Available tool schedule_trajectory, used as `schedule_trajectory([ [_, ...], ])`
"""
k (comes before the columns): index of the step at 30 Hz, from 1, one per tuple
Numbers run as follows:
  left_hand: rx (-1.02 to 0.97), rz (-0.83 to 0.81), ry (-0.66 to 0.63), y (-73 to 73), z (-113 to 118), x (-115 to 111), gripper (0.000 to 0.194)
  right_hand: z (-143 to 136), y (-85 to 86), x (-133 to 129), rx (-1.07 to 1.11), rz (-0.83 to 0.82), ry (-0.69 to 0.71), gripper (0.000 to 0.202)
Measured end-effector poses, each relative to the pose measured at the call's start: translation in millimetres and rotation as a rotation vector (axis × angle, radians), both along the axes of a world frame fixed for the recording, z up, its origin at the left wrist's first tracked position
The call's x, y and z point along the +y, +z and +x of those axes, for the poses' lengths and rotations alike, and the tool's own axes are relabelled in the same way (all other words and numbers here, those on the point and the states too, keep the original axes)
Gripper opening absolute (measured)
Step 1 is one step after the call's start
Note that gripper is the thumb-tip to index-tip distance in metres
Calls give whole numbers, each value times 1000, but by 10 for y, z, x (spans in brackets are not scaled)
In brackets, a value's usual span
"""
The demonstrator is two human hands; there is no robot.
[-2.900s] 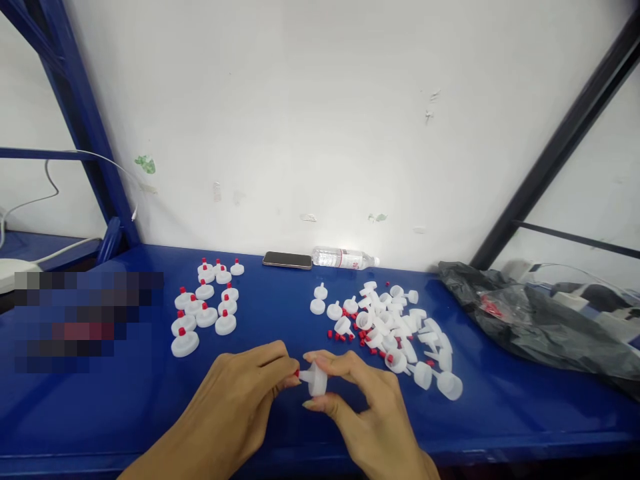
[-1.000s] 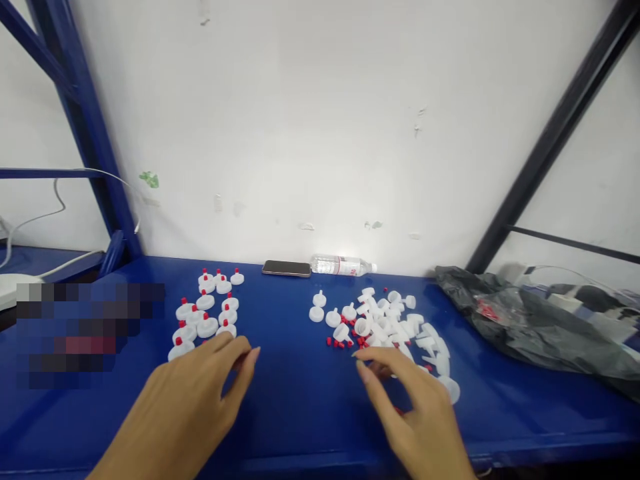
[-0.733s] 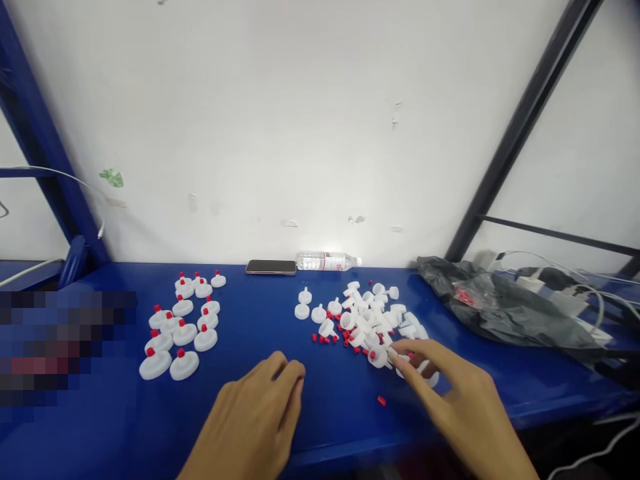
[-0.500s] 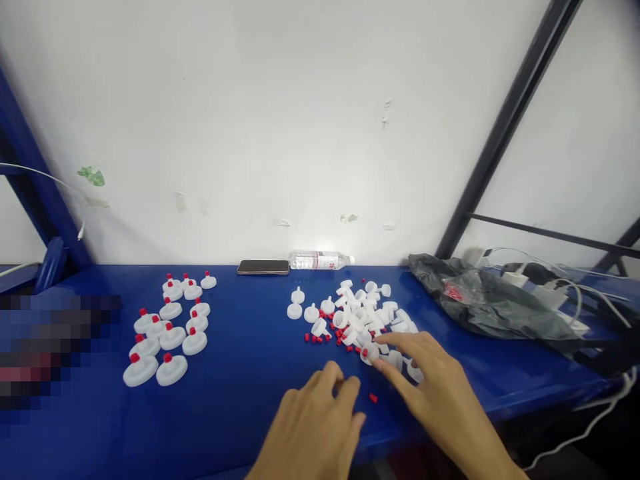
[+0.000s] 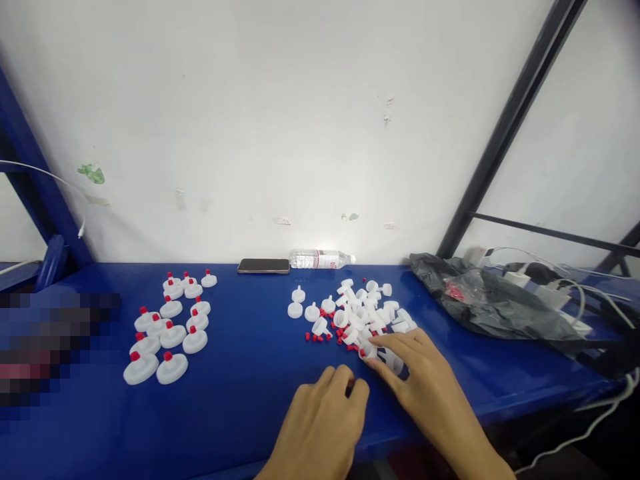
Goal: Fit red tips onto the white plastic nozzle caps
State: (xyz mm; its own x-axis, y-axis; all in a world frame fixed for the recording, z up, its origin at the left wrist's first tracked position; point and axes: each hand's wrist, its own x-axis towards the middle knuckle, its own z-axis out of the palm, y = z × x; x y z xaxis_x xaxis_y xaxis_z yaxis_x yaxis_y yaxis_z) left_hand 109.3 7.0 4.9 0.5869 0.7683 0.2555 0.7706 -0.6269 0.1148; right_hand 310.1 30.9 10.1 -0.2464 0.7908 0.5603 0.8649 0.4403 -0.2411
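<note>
Near the front edge, my left hand [image 5: 325,417] has its fingers curled round a small red cap [image 5: 351,384], which shows only partly between thumb and fingers. My right hand [image 5: 425,383] has thumb and fingertips on a white spouted lid [image 5: 369,349] at the near side of the pile. White spouted lids [image 5: 367,310] lie heaped at the centre right, with small red caps [image 5: 340,333] scattered along the heap's left side. On the left stand several white lids with red caps on their spouts [image 5: 173,369].
Against the wall lie a dark phone [image 5: 263,266] and a clear plastic bottle [image 5: 320,259]. A black plastic bag [image 5: 480,307] covers the right part of the blue table [image 5: 240,400], with white cables and plugs [image 5: 545,290] behind it. Metal frame posts stand at both sides.
My left hand has moved right and closed on the red cap that lay on the table. My right hand has shifted slightly left, still at the white lid.
</note>
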Motion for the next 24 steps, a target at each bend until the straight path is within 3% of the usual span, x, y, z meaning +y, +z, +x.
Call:
schedule_trajectory([
  [3,-16,-31,51,38,-219,-11,29,-34,37,-26,-17,8,45,9],
  [6,-24,-2,122,43,-442,-7,28,-67,27,-21,-32,-12,38,19],
  [11,-113,132,178,-66,-686,-2,30,-58,-24,29,-43,-2,26,23],
  [18,-194,197,157,-113,-749,-8,33,-46,-4,27,-102,119,140,32],
  [24,-252,167,175,-114,-751,-13,33,-106,-15,42,-237,129,120,46],
])
